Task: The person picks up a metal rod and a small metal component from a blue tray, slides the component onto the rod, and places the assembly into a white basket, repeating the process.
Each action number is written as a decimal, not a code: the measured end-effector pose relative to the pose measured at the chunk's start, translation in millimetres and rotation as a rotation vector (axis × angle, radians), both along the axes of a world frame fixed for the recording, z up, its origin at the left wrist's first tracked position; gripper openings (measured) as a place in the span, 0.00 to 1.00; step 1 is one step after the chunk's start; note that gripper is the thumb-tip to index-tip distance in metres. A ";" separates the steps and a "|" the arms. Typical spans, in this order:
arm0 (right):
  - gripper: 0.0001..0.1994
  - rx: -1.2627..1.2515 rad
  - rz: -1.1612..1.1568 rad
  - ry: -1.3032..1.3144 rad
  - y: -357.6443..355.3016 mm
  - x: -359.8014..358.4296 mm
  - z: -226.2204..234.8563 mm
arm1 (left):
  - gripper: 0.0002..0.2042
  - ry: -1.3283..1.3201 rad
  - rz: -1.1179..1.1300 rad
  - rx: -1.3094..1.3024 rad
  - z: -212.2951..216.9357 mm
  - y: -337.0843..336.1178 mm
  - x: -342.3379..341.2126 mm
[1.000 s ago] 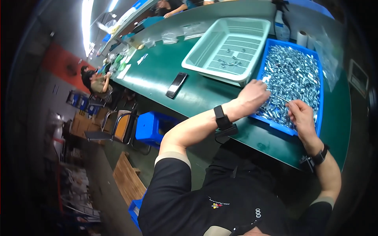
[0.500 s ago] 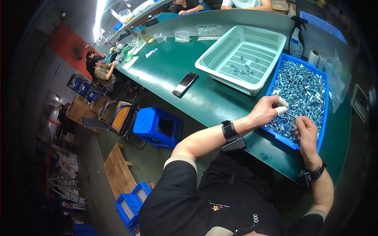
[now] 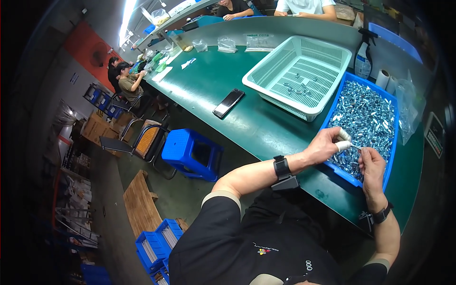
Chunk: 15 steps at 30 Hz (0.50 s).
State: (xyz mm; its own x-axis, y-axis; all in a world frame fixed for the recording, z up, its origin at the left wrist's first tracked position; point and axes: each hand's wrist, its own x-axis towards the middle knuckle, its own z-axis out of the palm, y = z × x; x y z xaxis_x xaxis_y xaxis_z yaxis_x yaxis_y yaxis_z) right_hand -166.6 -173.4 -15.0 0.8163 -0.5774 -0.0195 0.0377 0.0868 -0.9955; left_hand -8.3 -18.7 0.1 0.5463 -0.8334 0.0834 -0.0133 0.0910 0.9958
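Observation:
Over the near part of a blue tray (image 3: 395,142) heaped with small shiny metal parts (image 3: 363,111), both my hands meet. My left hand (image 3: 324,147), white coverings on its thumb and forefinger, is closed in a pinch; what sits between those fingertips is too small to make out. A thin metal rod (image 3: 356,146) bridges the short gap to my right hand (image 3: 373,164), which pinches its other end between thumb and forefinger. Left of the tray, a pale green slotted basket (image 3: 259,88) holds several of the same kind of metal parts (image 3: 298,89).
A black phone (image 3: 229,103) lies on the green table (image 3: 204,83). Behind the tray stand a spray bottle (image 3: 364,59), white rolls (image 3: 382,78) and a clear plastic bag (image 3: 409,107). A blue stool (image 3: 190,152) is at left. Other people sit across and far left.
The view has shifted slightly, so the table and tray sit a little lower. My hands stay together over the tray, the rod still between them.

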 end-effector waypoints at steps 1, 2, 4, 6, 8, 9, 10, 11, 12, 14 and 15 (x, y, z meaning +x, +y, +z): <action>0.13 -0.001 0.005 -0.002 0.5 0.6 0.2 | 0.09 -0.012 -0.057 0.012 0.4 1.3 -1.1; 0.13 -0.003 0.006 -0.005 0.2 1.2 0.1 | 0.10 -0.048 -0.070 -0.001 -4.9 0.7 -0.1; 0.17 -0.003 0.029 0.013 -1.4 0.9 -0.3 | 0.10 -0.043 -0.080 0.009 -3.6 0.8 -0.6; 0.19 -0.042 0.122 0.077 -1.6 0.0 1.8 | 0.09 -0.049 -0.129 -0.018 -3.0 1.6 -2.8; 0.26 -0.096 0.175 0.150 -0.7 1.8 4.2 | 0.09 -0.129 -0.163 0.005 -2.8 3.0 -5.2; 0.26 -0.095 0.176 0.153 -1.3 1.5 4.5 | 0.09 -0.137 -0.165 0.020 -1.7 3.6 -6.3; 0.26 -0.084 0.198 0.173 -2.4 1.1 4.6 | 0.09 -0.134 -0.163 0.021 -2.8 3.7 -5.1; 0.26 -0.073 0.219 0.193 -2.9 0.8 4.9 | 0.09 -0.099 -0.163 0.002 -3.6 3.7 -3.7; 0.26 -0.073 0.221 0.196 -2.6 1.4 5.6 | 0.09 -0.065 -0.163 -0.018 -3.6 3.3 -1.8; 0.21 -0.069 0.216 0.173 1.0 2.8 7.6 | 0.09 -0.056 -0.142 -0.018 -4.6 3.9 -2.0; 0.21 -0.070 0.220 0.175 4.4 4.4 8.9 | 0.09 -0.052 -0.122 -0.018 -5.5 4.5 -1.9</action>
